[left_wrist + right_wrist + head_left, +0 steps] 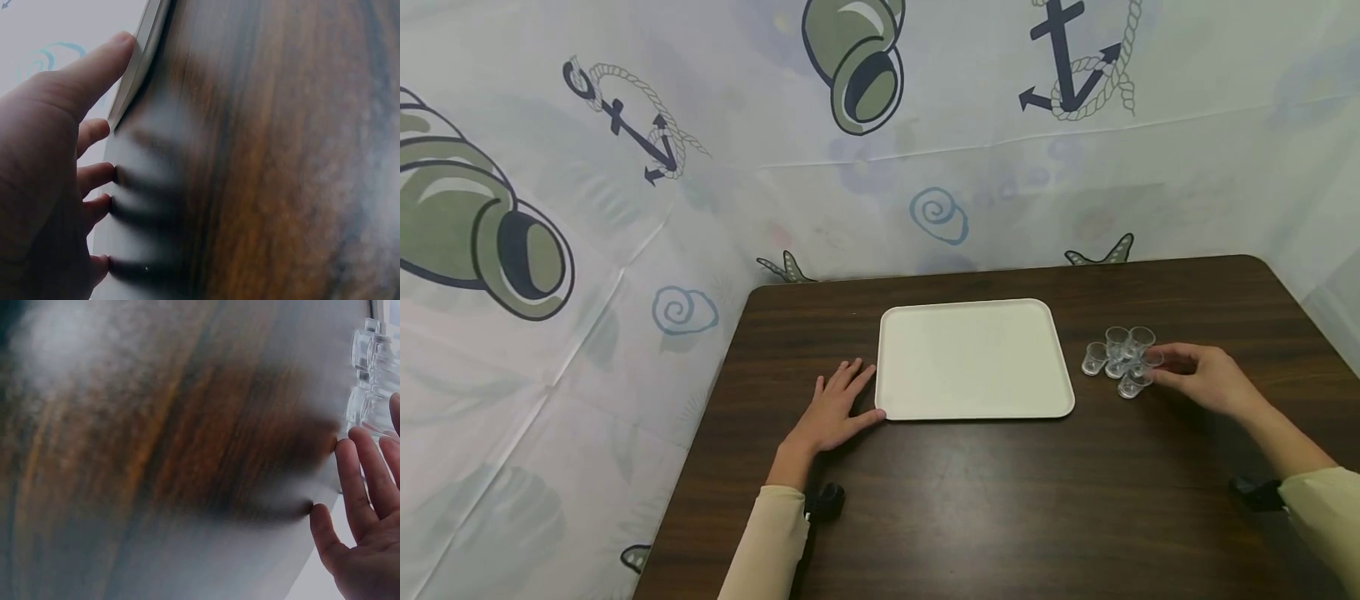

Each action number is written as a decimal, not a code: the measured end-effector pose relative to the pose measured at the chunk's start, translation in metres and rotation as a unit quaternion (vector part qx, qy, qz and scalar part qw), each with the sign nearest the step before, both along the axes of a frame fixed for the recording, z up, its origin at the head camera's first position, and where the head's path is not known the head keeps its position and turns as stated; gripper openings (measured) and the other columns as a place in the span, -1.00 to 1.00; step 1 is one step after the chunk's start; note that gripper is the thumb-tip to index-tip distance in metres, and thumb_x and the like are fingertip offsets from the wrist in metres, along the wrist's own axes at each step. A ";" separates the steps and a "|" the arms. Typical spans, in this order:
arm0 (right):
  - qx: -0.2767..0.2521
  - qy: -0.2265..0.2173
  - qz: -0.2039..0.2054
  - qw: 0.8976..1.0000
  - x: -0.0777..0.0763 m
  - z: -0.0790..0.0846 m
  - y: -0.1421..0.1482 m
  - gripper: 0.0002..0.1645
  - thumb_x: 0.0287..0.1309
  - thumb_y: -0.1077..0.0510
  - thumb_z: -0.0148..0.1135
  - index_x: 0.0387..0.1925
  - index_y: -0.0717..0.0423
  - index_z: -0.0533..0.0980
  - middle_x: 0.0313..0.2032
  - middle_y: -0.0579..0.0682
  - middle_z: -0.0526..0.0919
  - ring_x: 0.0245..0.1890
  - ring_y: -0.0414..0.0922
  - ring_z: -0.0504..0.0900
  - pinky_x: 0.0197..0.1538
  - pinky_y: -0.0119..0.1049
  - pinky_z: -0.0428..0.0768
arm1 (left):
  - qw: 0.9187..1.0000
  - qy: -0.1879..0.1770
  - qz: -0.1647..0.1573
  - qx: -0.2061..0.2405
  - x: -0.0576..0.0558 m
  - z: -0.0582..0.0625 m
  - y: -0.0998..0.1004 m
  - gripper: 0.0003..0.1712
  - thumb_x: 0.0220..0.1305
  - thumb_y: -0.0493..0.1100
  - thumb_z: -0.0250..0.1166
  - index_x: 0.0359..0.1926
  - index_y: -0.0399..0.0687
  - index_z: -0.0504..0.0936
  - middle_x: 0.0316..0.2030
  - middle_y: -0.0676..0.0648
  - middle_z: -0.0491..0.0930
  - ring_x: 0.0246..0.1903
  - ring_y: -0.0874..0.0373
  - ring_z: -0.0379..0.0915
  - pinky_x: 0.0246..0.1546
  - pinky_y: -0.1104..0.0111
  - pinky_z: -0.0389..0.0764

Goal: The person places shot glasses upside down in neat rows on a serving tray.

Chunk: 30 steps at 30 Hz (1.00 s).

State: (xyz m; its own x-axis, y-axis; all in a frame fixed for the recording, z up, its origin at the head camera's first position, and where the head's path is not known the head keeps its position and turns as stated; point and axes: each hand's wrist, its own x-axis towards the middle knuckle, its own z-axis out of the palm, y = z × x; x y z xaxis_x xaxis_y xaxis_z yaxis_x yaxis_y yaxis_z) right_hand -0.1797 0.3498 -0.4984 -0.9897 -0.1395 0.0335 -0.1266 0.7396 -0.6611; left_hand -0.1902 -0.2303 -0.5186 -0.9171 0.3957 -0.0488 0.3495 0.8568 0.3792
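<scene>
A white rectangular tray [973,360] lies on the dark wooden table. My left hand [833,417] rests beside its left edge with fingers spread, the thumb touching the near left corner. The left wrist view shows that hand [47,137] with its thumb against the tray's rim [147,53]. To the right of the tray stand several small clear shot glasses [1116,343] in a tight cluster. My right hand [1206,379] holds the rightmost glass between thumb and fingers. In the right wrist view, glasses [369,406] appear just past that hand [369,531], its lower fingers loosely extended.
The brown tabletop [970,508] reaches back to a patterned cloth backdrop [1000,183] with anchors and shells. Both wrists wear dark camera mounts, the left one [826,502] low over the table.
</scene>
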 end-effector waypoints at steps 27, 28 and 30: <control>0.008 0.025 -0.004 1.000 0.004 -0.002 -0.001 -0.52 0.24 -0.01 0.35 0.04 0.24 0.58 -0.08 0.29 0.66 -0.25 -0.67 0.34 -0.27 -0.56 0.39 | 1.000 -0.004 -0.015 0.010 0.003 0.004 -0.002 -0.04 0.25 0.48 0.09 0.55 0.33 0.03 0.53 -0.11 -0.07 0.51 -0.11 -0.29 0.31 -0.31 -0.26; 0.007 0.026 -0.003 1.000 0.005 -0.001 -0.001 -0.53 0.24 0.00 0.34 0.04 0.24 0.58 -0.08 0.30 0.65 -0.25 -0.71 0.30 -0.27 -0.55 0.39 | 1.000 -0.002 -0.017 0.010 0.003 0.004 -0.002 -0.04 0.25 0.48 0.09 0.55 0.32 0.03 0.53 -0.11 -0.06 0.50 -0.11 -0.29 0.31 -0.31 -0.25; 0.006 0.029 -0.002 1.000 0.005 -0.002 0.000 -0.54 0.25 0.01 0.34 0.04 0.25 0.57 -0.06 0.32 0.64 -0.23 -0.74 0.25 -0.26 -0.54 0.39 | 1.000 -0.001 -0.018 0.009 0.001 0.004 -0.002 -0.04 0.25 0.49 0.08 0.55 0.32 0.03 0.53 -0.11 -0.06 0.50 -0.12 -0.29 0.31 -0.31 -0.25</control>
State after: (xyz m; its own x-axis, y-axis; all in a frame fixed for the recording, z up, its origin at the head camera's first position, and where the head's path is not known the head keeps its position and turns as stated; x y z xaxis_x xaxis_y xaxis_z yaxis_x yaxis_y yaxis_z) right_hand -0.1746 0.3494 -0.4999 -0.9867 -0.1356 0.0894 -0.1611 0.7476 -0.6443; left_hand -0.1887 -0.2328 -0.5144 -0.9025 0.4286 -0.0427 0.3786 0.8367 0.3957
